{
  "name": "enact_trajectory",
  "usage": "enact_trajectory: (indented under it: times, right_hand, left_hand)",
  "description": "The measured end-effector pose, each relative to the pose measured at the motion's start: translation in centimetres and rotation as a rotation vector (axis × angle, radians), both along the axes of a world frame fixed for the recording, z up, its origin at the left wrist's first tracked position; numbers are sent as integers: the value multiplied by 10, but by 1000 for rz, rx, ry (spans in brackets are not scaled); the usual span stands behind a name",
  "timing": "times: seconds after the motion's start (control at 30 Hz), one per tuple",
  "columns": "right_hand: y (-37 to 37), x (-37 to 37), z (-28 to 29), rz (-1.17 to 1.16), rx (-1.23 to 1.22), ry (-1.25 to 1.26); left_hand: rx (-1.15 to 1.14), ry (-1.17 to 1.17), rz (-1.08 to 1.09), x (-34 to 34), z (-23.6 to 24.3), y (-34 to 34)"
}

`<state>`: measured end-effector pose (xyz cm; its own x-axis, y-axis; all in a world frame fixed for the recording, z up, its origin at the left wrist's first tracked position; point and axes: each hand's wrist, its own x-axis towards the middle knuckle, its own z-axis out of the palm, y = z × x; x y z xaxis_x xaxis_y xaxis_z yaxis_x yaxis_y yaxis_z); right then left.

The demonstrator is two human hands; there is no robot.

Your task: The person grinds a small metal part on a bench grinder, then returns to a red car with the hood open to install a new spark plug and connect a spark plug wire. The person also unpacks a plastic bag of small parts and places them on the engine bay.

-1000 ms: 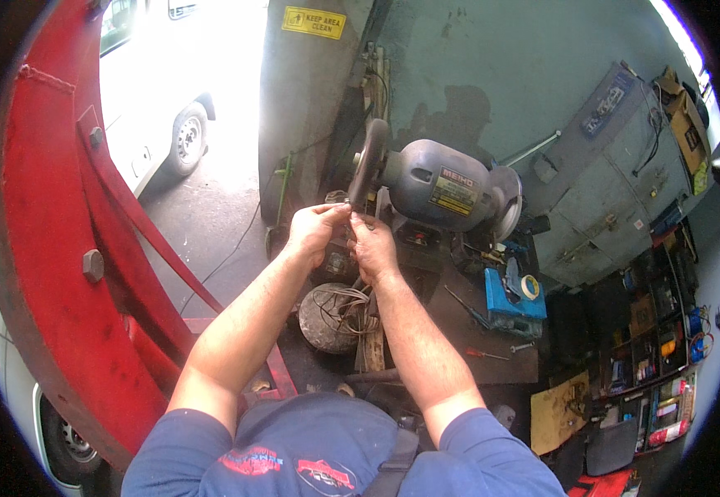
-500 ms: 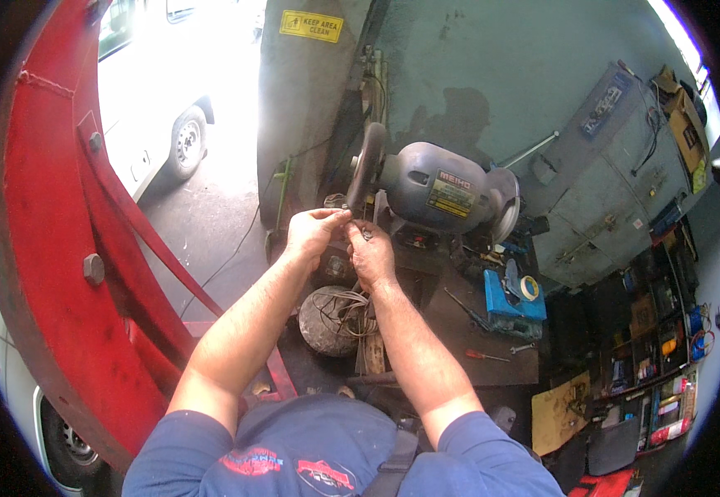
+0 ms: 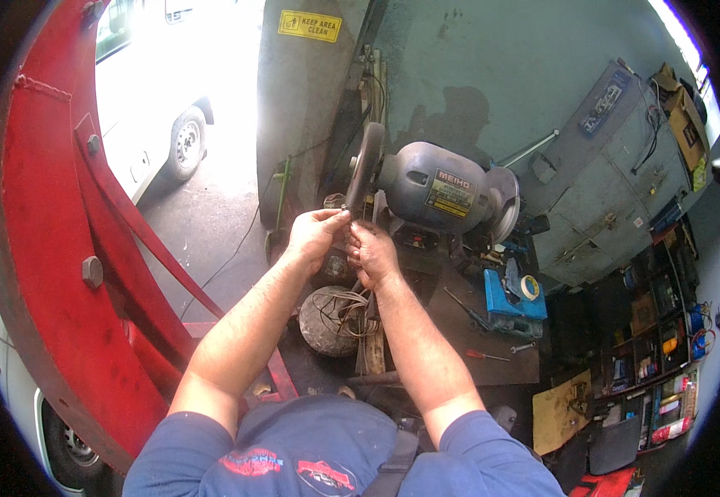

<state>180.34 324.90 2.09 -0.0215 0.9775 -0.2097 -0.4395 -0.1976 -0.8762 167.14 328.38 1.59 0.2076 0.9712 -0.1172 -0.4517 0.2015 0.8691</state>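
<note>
At the bench grinder [image 3: 433, 189], my left hand [image 3: 314, 234] pinches a small metal piece [image 3: 345, 209] by its fingertips at the lower edge of the dark left wheel [image 3: 366, 166]. My right hand [image 3: 372, 253] is closed just below and right of it, fingers curled at the same spot; what exactly it grips is too small and hidden to make out. Whether the piece touches the wheel I cannot tell. Below my hands sit a round rough metal base [image 3: 324, 331] and coiled cable [image 3: 356, 319].
A large red steel frame [image 3: 53, 248] fills the left, with a white vehicle [image 3: 132, 108] behind it. A blue case with a tape roll [image 3: 505, 298] and a screwdriver [image 3: 480, 354] lie on the dark bench [image 3: 443, 340]. Grey cabinets [image 3: 592, 232] and tool shelves [image 3: 650, 348] stand right.
Both hands have dropped very slightly from where they were a second ago. My right hand's fingers have shifted a little around the small piece under the wheel.
</note>
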Motion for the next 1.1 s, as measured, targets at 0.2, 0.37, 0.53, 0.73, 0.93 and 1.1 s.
enact_trajectory:
  times: [0.2,0.37,0.53,0.73,0.93,1.1]
  right_hand:
    - [5,7,-6,133,-97,268]
    - [3,2,-17,167,-138,467]
    - [-4,-2,-29,122,-62,576]
    - [-1,-4,-25,93,-58,463]
    - [-42,10,5,-92,284,-438]
    - [-70,50,-3,-568,321,-1139]
  left_hand:
    - [23,33,60,3,1,1]
    - [70,181,49,3,3,-1]
    - [177,314,52,6,4,-6]
    - [147,308,79,9,9,-9]
    - [341,149,138,9,22,-38]
    - [895,233,404,5,46,-79]
